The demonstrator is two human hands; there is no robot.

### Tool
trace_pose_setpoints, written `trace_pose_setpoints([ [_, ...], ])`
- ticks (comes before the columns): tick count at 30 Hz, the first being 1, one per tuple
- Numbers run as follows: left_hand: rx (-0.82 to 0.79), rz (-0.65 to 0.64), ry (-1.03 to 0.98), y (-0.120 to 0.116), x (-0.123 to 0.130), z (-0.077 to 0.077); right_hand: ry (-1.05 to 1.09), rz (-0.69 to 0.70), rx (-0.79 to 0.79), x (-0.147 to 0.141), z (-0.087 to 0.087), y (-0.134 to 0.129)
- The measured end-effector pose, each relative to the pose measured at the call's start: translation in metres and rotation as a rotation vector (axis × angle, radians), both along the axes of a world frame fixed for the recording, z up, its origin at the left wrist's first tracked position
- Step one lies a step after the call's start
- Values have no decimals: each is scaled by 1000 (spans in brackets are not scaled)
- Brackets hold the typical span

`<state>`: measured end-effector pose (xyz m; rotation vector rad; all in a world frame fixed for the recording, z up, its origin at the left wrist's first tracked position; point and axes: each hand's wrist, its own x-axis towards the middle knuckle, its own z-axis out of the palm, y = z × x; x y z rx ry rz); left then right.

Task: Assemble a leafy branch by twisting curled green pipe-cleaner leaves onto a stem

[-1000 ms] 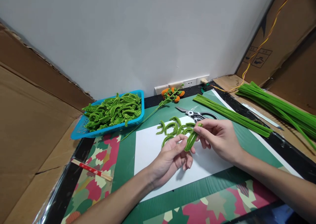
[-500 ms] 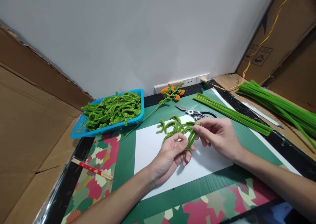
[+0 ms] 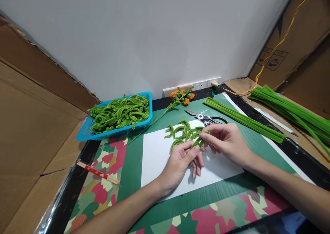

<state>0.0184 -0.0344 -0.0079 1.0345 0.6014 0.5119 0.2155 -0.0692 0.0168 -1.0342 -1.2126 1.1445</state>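
Grip: left hand (image 3: 182,162) and right hand (image 3: 228,141) share one fuzzy green piece (image 3: 198,142), each closed narrowly with thumb against fingers, left at its near end, right at its far end.
Held piece: slanting above the white sheet (image 3: 154,168), just on the near side of the loose green pieces (image 3: 186,124).
Blue basket (image 3: 103,135): at the far left corner of the table (image 3: 160,104), heaped above its rim with curled green pieces (image 3: 121,112), too tangled to count.
White sheet: on the green mat (image 3: 134,179), the loose curved pieces grouped toward its far edge, some overlapping, some behind the fingers, so an exact count cannot be told.
Scissors (image 3: 201,117): one pair, by the sheet's far edge, blades pointing left, handles partly behind the right hand.
Flower stem (image 3: 161,115): one, lying from beside the basket toward the mat's far edge, with at least four orange blooms (image 3: 191,96).
Green strips: two bundles, one (image 3: 243,119) along the mat's right side, a thicker one (image 3: 291,108) beyond the table's right edge on cardboard.
Chopsticks (image 3: 98,172): one red-wrapped packet on the patterned cover (image 3: 100,192), near the table's left edge.
Room: pale wall (image 3: 154,38) behind, cardboard (image 3: 31,100) at both sides, a socket (image 3: 200,85) low on the wall, one plug (image 3: 215,84) beside it, twisted yellow-and-red wires (image 3: 286,31) rising at right.
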Motion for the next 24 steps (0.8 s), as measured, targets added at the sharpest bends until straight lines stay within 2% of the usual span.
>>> trace_pose_setpoints([
  [5,19,-28,17,-4,-1,1,38,74,-59,1,-4,2],
  [12,41,-4,-24,-8,-1,3,126,-28,-115,1,-11,4],
  [24,105,-35,66,-12,1,8,101,-72,-35,-5,-11,-2],
])
